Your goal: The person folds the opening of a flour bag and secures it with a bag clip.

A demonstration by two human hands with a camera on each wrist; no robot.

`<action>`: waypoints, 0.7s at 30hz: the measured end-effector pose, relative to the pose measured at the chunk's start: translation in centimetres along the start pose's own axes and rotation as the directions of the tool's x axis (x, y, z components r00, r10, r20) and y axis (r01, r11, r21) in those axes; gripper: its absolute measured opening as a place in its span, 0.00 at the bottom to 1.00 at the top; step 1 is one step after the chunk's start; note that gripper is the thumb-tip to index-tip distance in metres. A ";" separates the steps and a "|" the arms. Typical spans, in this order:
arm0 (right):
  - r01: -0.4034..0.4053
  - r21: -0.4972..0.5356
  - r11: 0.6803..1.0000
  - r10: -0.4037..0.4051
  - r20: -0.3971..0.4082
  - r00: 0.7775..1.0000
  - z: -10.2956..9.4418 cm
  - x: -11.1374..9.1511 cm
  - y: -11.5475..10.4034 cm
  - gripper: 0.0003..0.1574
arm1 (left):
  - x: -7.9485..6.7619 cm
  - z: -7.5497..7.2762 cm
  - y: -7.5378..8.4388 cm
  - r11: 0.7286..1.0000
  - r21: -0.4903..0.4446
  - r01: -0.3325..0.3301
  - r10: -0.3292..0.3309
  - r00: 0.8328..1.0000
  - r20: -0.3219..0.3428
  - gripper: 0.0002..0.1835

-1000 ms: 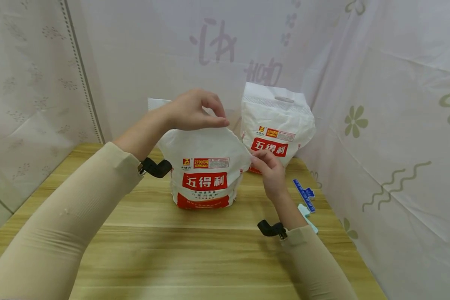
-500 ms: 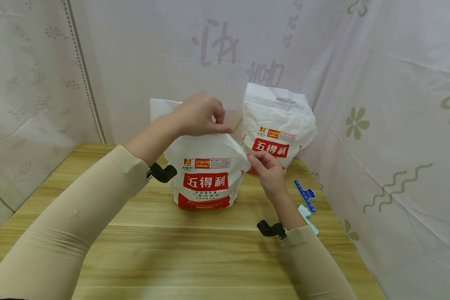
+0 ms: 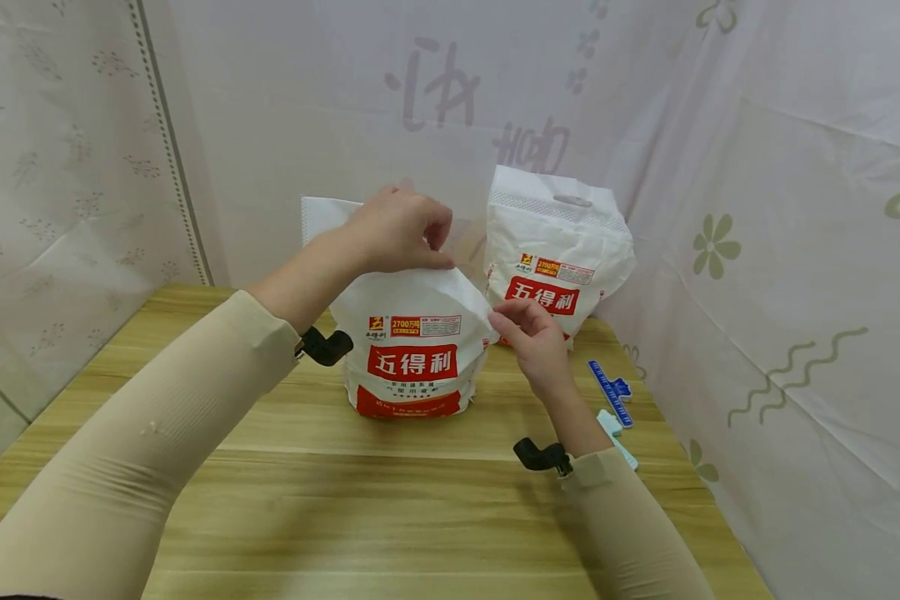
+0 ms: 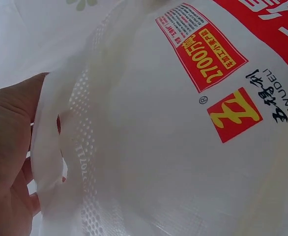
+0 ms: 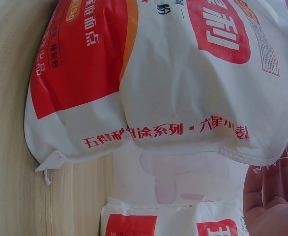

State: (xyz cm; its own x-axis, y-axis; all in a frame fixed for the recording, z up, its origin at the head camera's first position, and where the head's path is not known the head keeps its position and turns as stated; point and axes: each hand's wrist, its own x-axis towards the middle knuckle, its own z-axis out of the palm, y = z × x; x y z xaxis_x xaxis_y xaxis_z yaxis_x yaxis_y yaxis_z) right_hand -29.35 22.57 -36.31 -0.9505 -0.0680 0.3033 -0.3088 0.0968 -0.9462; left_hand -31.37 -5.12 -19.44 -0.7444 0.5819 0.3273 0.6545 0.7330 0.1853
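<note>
The white bag (image 3: 412,362) stands upright mid-desk, its top folded over to the left. From here I see the left hand (image 3: 403,229) pinching the top band, while the right hand (image 3: 538,346) pinches the upper right corner between thumb and forefinger. A second bag (image 3: 558,242) stands just behind, far right, in the way on that side. A blue clip (image 3: 611,394) and a pale green clip (image 3: 617,437) lie near the desk's (image 3: 405,517) right edge, beside hanging cloth (image 3: 795,250); wood stretches out on the near side.
</note>
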 end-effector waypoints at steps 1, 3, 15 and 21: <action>-0.005 -0.004 1.000 0.005 -0.001 1.000 0.0 0.0 0.0 0.16 | 0.0 0.0 0.0 1.000 -0.007 0.005 -0.005 1.000 0.003 0.14; -0.012 -0.012 1.000 0.012 -0.002 1.000 0.1 0.0 -0.1 0.18 | 0.0 0.1 -0.1 1.000 -0.003 0.016 -0.016 1.000 0.013 0.16; -0.006 -0.048 0.999 0.007 0.022 1.000 0.6 0.1 -0.1 0.24 | -0.2 0.1 -0.4 0.994 0.084 0.070 -0.073 0.997 0.038 0.16; -0.001 -0.061 0.998 0.003 0.025 1.000 0.7 0.1 0.0 0.22 | -0.2 0.2 -0.2 0.996 0.078 0.050 -0.052 0.998 0.029 0.12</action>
State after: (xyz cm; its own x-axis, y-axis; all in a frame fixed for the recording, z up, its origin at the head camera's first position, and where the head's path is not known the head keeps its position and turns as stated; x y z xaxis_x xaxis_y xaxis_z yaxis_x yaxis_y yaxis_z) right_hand -29.42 21.84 -36.35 -0.9502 -0.0920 0.2978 -0.3092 0.1571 -0.9380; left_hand -31.36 -5.34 -19.73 -0.7809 0.5530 0.2904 0.6045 0.7862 0.1283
